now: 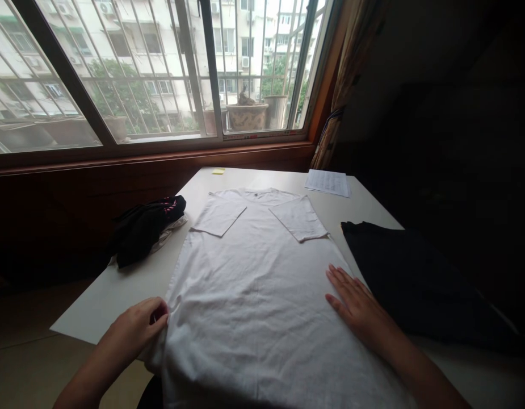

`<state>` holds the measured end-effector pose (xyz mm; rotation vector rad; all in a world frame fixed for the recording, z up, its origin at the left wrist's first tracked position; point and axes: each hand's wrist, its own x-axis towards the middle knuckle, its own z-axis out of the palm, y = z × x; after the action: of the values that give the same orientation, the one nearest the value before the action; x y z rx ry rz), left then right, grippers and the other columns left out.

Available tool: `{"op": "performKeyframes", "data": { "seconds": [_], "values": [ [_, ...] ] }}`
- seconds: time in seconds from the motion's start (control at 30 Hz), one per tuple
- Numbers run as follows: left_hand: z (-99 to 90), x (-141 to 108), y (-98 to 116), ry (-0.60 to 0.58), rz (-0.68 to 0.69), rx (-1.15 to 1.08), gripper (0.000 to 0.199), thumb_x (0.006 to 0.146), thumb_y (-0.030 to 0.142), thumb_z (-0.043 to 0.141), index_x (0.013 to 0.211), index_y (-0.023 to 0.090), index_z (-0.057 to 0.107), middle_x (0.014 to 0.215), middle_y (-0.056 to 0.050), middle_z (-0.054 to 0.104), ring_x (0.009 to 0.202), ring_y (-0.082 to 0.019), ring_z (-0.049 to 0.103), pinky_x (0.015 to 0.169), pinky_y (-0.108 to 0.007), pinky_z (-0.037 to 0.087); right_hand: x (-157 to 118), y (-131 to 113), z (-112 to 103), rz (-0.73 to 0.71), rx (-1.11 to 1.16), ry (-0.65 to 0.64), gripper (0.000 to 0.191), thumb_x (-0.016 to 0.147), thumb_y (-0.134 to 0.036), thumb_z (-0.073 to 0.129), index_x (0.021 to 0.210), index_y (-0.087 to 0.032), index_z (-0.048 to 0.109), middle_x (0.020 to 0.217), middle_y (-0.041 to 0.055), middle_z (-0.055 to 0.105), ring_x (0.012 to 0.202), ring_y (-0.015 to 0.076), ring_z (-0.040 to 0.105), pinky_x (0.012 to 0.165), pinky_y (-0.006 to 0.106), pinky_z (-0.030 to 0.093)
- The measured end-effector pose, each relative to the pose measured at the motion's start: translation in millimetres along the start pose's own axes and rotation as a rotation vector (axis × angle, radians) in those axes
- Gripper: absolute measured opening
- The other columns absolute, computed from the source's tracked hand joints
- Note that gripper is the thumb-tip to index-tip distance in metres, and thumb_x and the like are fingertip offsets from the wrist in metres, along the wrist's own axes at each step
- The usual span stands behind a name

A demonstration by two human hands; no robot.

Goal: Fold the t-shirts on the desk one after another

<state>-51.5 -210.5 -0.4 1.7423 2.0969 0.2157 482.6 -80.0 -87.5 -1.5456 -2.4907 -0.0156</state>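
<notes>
A white T-shirt (253, 289) lies spread out with its neckline at the far end and both short sleeves folded inward over the body. Its near end runs out of the bottom of the view. At the shirt's left edge, my left hand (138, 324) is closed, with thumb and fingers pinching the fabric there. My right hand (351, 298) rests flat on the right side of the shirt, fingers stretched out and pointing away from me. Several wrinkles cross the middle of the fabric.
The shirt lies on a white table (104, 295). Crumpled black clothing (145, 230) sits at its left edge, and a dark folded garment (415, 278) on the right. Paper sheets (328, 183) and a yellow note (218, 171) lie at the far end, below a barred window (155, 74).
</notes>
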Motion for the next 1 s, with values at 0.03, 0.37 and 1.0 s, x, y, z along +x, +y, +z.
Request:
{"op": "performKeyframes", "data": {
  "seconds": [0.03,0.37,1.0],
  "values": [
    [-1.3,-0.1,-1.0,-0.017,0.030,-0.040,0.027,0.090,0.045,0.051,0.083,0.026,0.068,0.084,-0.001,0.072,0.079,-0.022,0.067,0.069,-0.029,0.047,0.1,0.0,0.0,0.000,0.000,0.002,0.065,0.103,-0.056,0.032,0.160,-0.024,0.031,0.164,0.0063,0.032,0.150,0.0267,0.032,0.122,0.051,0.030],
    [9.6,16.9,-6.8,0.169,-0.055,-0.009,0.025,0.085,0.044,0.050,0.084,0.023,0.063,0.081,-0.003,0.070,0.076,-0.023,0.068,0.066,-0.031,0.048,1.2,-2.5,-5.9,0.006,-0.011,0.044,0.062,0.101,-0.056,0.036,0.155,-0.025,0.042,0.160,0.0060,0.041,0.146,0.0288,0.039,0.118,0.050,0.037],
    [16.9,80.7,10.9,0.359,0.444,0.168,0.045,0.100,0.043,0.043,0.138,0.022,0.058,0.142,-0.012,0.058,0.132,-0.029,0.053,0.113,-0.044,0.040,28.2,-3.8,-10.6,0.049,-0.092,0.045,0.060,0.101,-0.048,0.033,0.145,-0.013,0.055,0.154,0.0130,0.049,0.143,0.0307,0.042,0.118,0.048,0.036]
  ]
}}
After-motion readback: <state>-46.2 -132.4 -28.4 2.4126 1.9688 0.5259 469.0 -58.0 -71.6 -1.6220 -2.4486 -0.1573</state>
